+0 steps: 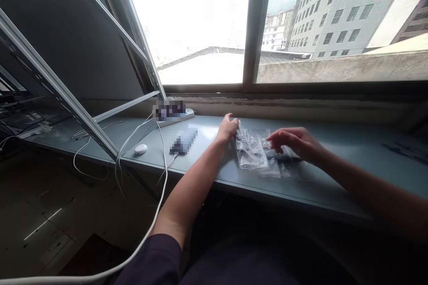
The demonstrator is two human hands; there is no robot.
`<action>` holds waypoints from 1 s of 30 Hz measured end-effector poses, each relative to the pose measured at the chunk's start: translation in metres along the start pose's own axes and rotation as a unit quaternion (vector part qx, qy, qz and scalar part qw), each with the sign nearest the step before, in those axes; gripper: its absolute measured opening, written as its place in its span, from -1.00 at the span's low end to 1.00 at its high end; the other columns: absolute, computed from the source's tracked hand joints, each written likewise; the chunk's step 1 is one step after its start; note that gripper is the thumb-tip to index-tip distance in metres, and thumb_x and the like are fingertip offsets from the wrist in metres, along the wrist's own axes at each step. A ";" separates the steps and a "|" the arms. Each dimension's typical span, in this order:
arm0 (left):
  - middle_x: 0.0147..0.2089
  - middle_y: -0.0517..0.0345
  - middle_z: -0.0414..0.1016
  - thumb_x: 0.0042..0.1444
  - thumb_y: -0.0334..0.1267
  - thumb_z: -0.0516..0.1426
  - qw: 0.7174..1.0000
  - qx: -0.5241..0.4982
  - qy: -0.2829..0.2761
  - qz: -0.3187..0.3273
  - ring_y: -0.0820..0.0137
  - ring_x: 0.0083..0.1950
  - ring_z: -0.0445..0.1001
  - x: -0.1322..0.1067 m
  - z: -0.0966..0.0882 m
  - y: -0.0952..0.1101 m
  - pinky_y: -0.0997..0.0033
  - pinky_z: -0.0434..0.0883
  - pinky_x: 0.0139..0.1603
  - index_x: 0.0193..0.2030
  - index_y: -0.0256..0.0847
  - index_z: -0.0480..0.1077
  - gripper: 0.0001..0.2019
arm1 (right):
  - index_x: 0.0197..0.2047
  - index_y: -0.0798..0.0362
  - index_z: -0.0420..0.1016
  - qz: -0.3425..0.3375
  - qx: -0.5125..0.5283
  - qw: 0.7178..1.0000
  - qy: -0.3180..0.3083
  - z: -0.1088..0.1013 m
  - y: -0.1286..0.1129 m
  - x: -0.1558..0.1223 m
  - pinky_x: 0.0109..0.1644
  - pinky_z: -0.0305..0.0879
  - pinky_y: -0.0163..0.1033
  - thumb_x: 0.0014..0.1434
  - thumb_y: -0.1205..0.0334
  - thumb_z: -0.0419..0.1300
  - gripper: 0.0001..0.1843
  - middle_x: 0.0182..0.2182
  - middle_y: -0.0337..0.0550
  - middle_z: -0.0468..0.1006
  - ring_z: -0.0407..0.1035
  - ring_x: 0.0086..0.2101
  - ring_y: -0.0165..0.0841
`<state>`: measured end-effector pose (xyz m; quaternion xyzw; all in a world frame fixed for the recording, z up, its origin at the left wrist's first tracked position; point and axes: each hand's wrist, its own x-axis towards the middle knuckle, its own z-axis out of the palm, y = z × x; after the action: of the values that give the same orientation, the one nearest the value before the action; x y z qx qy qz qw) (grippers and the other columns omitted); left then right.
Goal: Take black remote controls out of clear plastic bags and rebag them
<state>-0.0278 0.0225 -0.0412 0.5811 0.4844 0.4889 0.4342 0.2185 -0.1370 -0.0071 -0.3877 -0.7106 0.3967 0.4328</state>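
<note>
Several clear plastic bags (252, 151) lie overlapped and crinkled on the grey-blue tabletop; what is in them, if anything, is too unclear to name. At their far left corner, my left hand (228, 128) has its fingers closed on the edge of one bag. My right hand (294, 142) hovers at the right side of the bags, palm down, with loosely bent fingers apart. Nothing shows in that hand, and I cannot tell whether its fingertips touch the plastic.
Left of my arm are a phone (183, 141) on a cable, a round white case (141, 148) and a power strip (177, 116). A slotted metal frame (67, 84) stands at the left. A white cable (160, 205) loops past the table edge. Windows stand behind.
</note>
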 end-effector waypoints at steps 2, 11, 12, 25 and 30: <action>0.10 -0.15 0.70 0.13 -0.31 0.29 0.997 0.082 -0.005 0.012 0.06 0.23 0.62 -0.004 0.000 0.000 0.15 0.40 0.42 0.13 -0.16 0.59 -0.61 | -0.15 -0.10 0.84 -0.021 -0.091 0.995 0.020 -0.005 0.003 0.002 -0.26 0.50 -0.03 0.38 -0.40 0.34 -0.47 -0.38 -0.07 0.72 0.53 -0.40 -0.16; 0.00 -0.08 0.74 0.10 -0.42 0.26 0.984 0.144 -0.069 0.078 0.01 0.24 0.60 -0.012 0.003 -0.002 0.13 0.38 0.48 -0.31 -0.08 0.62 -0.86 | -0.18 -0.13 0.84 -0.101 -0.304 0.947 0.005 -0.016 0.019 0.010 -0.25 0.41 -0.05 0.38 -0.33 0.34 -0.53 -0.37 -0.10 0.72 0.43 -0.44 -0.21; 0.00 -0.08 0.74 0.11 -0.43 0.26 0.983 0.148 -0.072 0.085 0.02 0.23 0.61 -0.012 0.003 -0.002 0.13 0.38 0.48 -0.30 -0.09 0.64 -0.85 | -0.13 -0.13 0.85 -0.102 -0.303 0.948 0.002 -0.018 0.021 0.010 -0.22 0.44 -0.04 0.37 -0.32 0.35 -0.54 -0.33 -0.08 0.73 0.45 -0.42 -0.19; 0.26 -0.06 0.69 0.28 -0.14 0.35 0.920 0.212 -0.211 0.253 0.06 0.42 0.53 -0.041 0.013 0.010 0.14 0.25 0.61 -0.04 -0.04 0.77 -0.82 | 0.55 -0.37 0.53 -0.030 -0.355 0.926 -0.124 -0.031 0.047 0.011 0.65 0.02 0.47 0.21 -0.46 0.45 -0.07 0.61 -0.11 0.34 0.13 0.57 0.34; 0.27 -0.03 0.71 0.30 -0.20 0.32 0.910 0.218 -0.249 0.249 0.10 0.36 0.60 -0.035 0.015 0.001 0.20 0.35 0.55 -0.01 -0.05 0.77 -0.80 | 0.62 -0.30 0.44 -0.031 -0.386 0.912 -0.133 -0.025 0.049 0.012 0.65 -0.02 0.49 0.16 -0.49 0.48 0.06 0.64 -0.05 0.25 0.07 0.60 0.35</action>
<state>-0.0149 -0.0129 -0.0480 0.8658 0.2951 0.3028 0.2676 0.2474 -0.1019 -0.0397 -0.4464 -0.8709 0.1254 0.1628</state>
